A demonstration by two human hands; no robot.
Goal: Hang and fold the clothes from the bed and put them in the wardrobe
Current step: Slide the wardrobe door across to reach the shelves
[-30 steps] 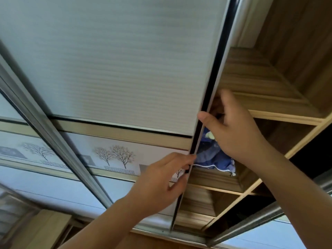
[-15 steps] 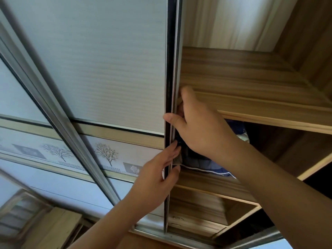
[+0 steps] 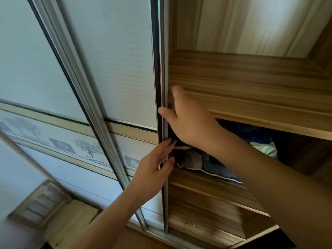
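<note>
The right hand has its grip clamped on the edge of the sliding door, thumb in front and most fingers hidden behind the frame. Just below, the left hand pinches the same edge. Folded blue and grey clothes lie on a wardrobe shelf, largely hidden behind the right forearm.

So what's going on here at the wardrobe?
A person has both hands on the edge of the sliding door of the wardrobe. The right hand grips it higher up, thumb on the front; the left hand pinches it just below. The open side shows wooden shelves, one holding a bundle of blue fabric. Neither hand holds a garment.
</note>
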